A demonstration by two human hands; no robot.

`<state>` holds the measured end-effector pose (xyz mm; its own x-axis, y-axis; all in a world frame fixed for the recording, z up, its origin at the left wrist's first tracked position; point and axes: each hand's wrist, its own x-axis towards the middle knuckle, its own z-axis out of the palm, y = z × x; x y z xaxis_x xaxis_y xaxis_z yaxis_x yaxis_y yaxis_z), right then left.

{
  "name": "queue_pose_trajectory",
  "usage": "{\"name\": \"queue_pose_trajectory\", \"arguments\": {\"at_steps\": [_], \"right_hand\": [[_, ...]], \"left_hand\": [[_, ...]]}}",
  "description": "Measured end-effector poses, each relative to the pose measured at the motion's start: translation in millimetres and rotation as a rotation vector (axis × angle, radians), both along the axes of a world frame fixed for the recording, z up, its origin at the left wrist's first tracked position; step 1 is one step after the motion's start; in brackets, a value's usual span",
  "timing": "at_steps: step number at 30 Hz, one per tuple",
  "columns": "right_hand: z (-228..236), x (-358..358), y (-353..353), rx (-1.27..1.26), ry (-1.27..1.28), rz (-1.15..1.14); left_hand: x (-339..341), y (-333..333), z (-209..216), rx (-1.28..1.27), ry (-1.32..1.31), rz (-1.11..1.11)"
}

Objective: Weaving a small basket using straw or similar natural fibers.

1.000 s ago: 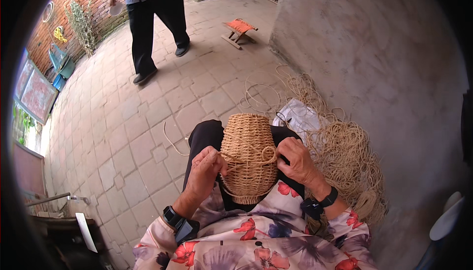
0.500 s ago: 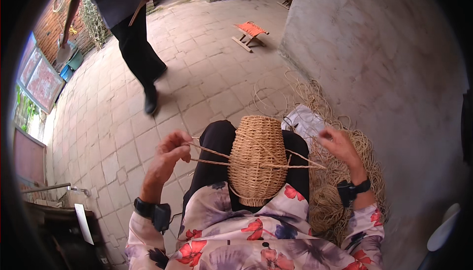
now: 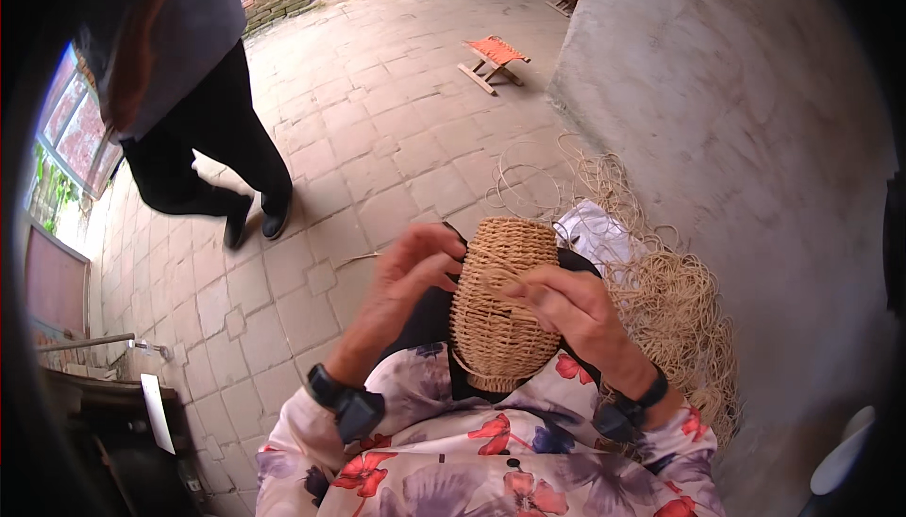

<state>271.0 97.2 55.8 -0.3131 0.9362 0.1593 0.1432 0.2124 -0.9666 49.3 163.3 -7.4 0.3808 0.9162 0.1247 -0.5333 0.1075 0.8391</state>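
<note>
A woven straw-coloured basket, narrower at both ends, rests upright between my knees. At its left side is my left hand, with curled fingers and the thumb drawn towards them; what they hold, if anything, is hidden. Across the upper right of the weave lies my right hand, thumb and fingertips pinched against the front. Any cord in that pinch is too small to make out. A thin pale strand end pokes out to the left, beyond my left hand.
A tangled heap of cord and a white sheet or bag lie right of my knees, by a grey wall. Ahead stands a folding stool with an orange seat. A person stands front left on the paving.
Both hands have come inward to the basket from either side. The cord strands stretched out sideways no longer show that way. The other person has moved nearer and left.
</note>
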Motion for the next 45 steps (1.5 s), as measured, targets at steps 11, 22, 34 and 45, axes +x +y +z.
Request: {"name": "queue_pose_trajectory", "arguments": {"at_steps": [11,22,34,45], "right_hand": [[-9.7,53.2,-46.4,-0.180,-0.010,-0.205],[-22.8,40.6,-34.9,-0.140,-0.007,-0.228],[-20.4,40.7,-25.4,-0.182,0.003,-0.176],[-18.7,31.2,-13.8,-0.170,-0.220,-0.059]], "left_hand": [[14.2,-43.2,-40.7,0.625,0.693,0.271],[18.1,-43.9,-28.5,0.691,0.807,0.188],[15.4,-42.5,-30.8,0.709,0.826,0.134],[15.2,-44.0,-38.5,0.681,0.781,0.123]]}}
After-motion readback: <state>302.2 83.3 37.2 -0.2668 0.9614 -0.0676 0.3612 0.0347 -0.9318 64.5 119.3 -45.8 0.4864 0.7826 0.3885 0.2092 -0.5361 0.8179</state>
